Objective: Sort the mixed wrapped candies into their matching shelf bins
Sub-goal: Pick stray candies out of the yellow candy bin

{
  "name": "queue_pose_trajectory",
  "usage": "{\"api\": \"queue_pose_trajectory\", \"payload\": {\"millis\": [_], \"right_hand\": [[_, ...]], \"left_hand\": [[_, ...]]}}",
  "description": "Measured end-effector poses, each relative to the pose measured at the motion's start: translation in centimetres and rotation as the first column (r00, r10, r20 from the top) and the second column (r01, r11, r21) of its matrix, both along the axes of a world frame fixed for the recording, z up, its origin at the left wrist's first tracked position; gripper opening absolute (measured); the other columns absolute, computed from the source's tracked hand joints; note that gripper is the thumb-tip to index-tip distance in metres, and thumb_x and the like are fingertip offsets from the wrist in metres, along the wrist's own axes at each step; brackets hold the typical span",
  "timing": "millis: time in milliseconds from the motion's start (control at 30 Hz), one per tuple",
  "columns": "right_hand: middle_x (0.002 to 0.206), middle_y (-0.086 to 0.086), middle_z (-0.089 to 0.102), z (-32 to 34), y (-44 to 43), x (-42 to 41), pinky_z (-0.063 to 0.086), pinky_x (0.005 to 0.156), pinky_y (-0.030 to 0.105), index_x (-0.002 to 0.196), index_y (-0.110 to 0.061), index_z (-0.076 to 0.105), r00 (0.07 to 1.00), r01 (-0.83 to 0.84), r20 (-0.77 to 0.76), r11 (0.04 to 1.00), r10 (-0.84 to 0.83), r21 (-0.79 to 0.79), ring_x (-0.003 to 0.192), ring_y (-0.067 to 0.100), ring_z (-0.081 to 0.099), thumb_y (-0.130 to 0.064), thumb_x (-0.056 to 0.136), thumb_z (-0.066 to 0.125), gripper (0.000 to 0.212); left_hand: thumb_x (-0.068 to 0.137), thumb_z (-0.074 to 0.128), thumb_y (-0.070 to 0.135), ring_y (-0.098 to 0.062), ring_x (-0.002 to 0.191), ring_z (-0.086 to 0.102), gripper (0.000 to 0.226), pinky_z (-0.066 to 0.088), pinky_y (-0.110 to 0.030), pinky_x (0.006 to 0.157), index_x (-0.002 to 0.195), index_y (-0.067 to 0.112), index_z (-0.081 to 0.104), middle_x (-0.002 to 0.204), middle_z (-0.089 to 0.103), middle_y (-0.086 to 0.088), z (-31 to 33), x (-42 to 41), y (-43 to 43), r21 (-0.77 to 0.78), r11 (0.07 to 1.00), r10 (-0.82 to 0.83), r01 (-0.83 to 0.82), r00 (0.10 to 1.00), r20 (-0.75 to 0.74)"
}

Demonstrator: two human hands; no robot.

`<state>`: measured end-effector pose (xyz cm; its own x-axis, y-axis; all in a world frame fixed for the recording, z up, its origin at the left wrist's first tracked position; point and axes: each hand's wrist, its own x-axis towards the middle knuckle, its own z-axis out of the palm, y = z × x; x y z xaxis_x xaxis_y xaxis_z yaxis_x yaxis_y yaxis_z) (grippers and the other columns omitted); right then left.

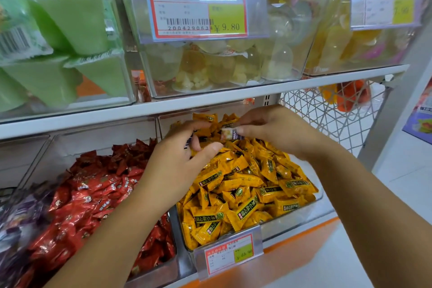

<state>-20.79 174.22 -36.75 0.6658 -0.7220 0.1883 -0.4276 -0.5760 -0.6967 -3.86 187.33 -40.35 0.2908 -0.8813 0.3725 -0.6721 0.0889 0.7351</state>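
Both hands work over the back of the yellow bin (301,214), which sits at the right end of the lower shelf row and is heaped with yellow candies (245,189). The right hand (278,132) has its grip closed, thumb and fingertips pinching a stray candy (229,134) by one purple end. The candy's pale body sticks out to the left, so its long axis runs roughly side to side and points toward the left hand (180,163). It is raised just above the yellow heap and appears to rest on nothing. The left hand's grip is curled round a second piece (189,141) with a purple and white wrapper, mostly hidden between its fingers, while its thumb lies out toward the right hand. The two hands nearly meet, with the stray candy between them. Its wrapper matches neither the yellow heap nor the red candies (98,194) in the next bin to the left. It looks closest to the purple candies (21,217), blurred at the far left edge, beyond the red bin. So the likely move runs leftward across the red bin, and the left hand is the nearer one to that side. Passing the candy over, end first along its axis, seems the short way.
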Motion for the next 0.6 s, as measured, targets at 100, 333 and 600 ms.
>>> {"api": "queue_pose_trajectory", "payload": {"millis": [100, 333, 600], "right_hand": [[0.088, -0.015, 0.073, 0.0, 1.9, 1.6, 0.048, 0.076, 0.012, 0.093, -0.03, 0.075, 0.992, -0.114, 0.062, 0.99, 0.109, 0.078, 0.086, -0.002, 0.065, -0.028, 0.086, 0.07, 0.009], [0.101, 0.001, 0.071, -0.2, -2.8, -0.2, 0.055, 0.087, 0.039, 0.1, -0.031, 0.068, 0.988, 0.154, -0.035, 0.987, -0.152, 0.054, 0.093, 0.023, 0.067, -0.012, 0.095, 0.052, 0.026], [0.127, 0.011, 0.058, -4.3, -3.6, 2.3, 0.029, 0.108, 0.037, 0.148, -0.022, 0.028, 0.791, -0.011, -0.605, 0.986, -0.094, -0.166, 0.117, 0.026, 0.05, -0.035, 0.094, 0.054, 0.062]], "left_hand": [[0.074, 0.061, 0.067, -0.008, 0.08, 0.06, 0.039, 0.052, -0.027, 0.075, 0.104, 0.042, 0.059, 0.086, 0.06, 0.012, -0.2, -0.1, -0.2, -0.002, 1.0, 0.008, -0.008, 0.998, 0.056], [0.096, 0.048, 0.035, -0.002, 0.04, 0.045, 0.014, 0.029, -0.013, 0.039, 0.088, 0.026, 0.056, 0.069, 0.064, 0.002, -0.5, -0.4, 0.6, -0.057, 0.996, 0.067, -0.064, 0.997, 0.047], [0.098, 0.046, 0.027, 0.002, 0.04, 0.045, 0.019, 0.03, -0.011, 0.039, 0.088, 0.019, 0.059, 0.059, 0.053, 0.036, -0.7, -0.7, 0.6, -0.055, 0.996, 0.077, -0.074, 0.996, 0.039]]}}
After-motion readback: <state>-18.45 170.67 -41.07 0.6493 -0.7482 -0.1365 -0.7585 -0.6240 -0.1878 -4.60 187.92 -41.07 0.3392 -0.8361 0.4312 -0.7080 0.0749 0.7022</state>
